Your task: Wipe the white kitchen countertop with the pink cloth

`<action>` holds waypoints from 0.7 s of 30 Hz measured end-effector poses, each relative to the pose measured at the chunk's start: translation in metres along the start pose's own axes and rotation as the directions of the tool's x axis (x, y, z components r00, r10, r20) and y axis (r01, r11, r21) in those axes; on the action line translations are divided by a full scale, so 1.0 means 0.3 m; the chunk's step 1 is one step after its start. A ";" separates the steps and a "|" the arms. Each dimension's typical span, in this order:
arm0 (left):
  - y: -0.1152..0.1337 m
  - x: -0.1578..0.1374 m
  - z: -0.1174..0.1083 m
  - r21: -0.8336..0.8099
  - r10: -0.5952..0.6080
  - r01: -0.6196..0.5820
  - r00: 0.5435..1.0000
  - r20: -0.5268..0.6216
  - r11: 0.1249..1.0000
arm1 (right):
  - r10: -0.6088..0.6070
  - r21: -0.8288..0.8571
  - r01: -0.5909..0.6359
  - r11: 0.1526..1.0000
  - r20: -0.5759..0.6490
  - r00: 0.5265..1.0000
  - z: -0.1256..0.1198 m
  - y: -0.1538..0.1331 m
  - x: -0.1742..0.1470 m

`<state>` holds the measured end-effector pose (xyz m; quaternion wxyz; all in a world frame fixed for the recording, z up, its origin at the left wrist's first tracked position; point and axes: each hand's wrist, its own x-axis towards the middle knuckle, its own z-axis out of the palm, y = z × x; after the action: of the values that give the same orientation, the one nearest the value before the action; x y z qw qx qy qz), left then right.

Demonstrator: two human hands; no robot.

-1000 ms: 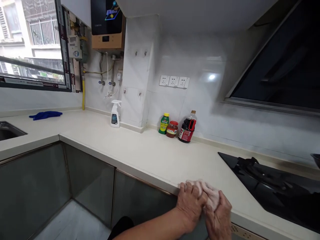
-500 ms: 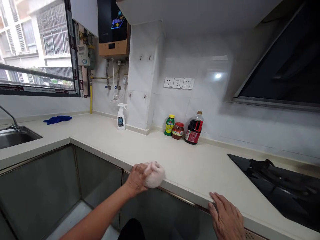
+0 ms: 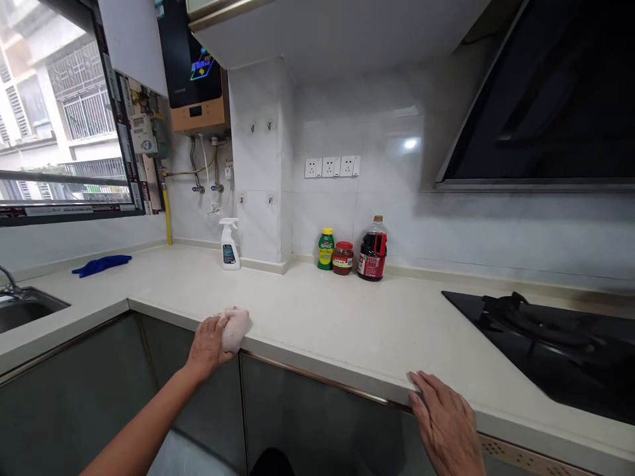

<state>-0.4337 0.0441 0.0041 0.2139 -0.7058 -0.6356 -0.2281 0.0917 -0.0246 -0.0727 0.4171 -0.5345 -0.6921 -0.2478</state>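
Note:
My left hand [image 3: 209,345] is closed round a bunched pale pink cloth [image 3: 235,329], pressed against the front edge of the cream countertop [image 3: 317,317]. Part of the cloth hangs over that edge. Further right, my right hand [image 3: 444,416] lies on the same edge with its fingers stretched out over the top and the thumb at the front face. It holds nothing. Behind the cloth, near the wall pillar, stands a white spray bottle [image 3: 229,244].
Against the wall stand a green bottle [image 3: 325,250], a red-lidded jar [image 3: 342,258] and a large dark sauce bottle [image 3: 373,250]. A black gas hob [image 3: 546,350] is at right. At left are a blue cloth [image 3: 102,265] and a sink [image 3: 34,305]. A range hood [image 3: 550,112] hangs above.
My left hand has slid left along the counter edge with the cloth, towards the inner corner. My right hand stays on the edge. The whole view has shifted a little.

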 end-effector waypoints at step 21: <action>0.972 -0.037 0.002 -0.416 0.668 -0.623 0.743 -0.049 0.663 | -0.108 -0.017 0.108 0.994 -0.033 0.994 0.033 -0.254 0.123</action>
<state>-0.1446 0.0062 -0.0065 0.0948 -0.9244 -0.2926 -0.2256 0.0136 -0.0203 -0.0391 0.4107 -0.4951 -0.7109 -0.2844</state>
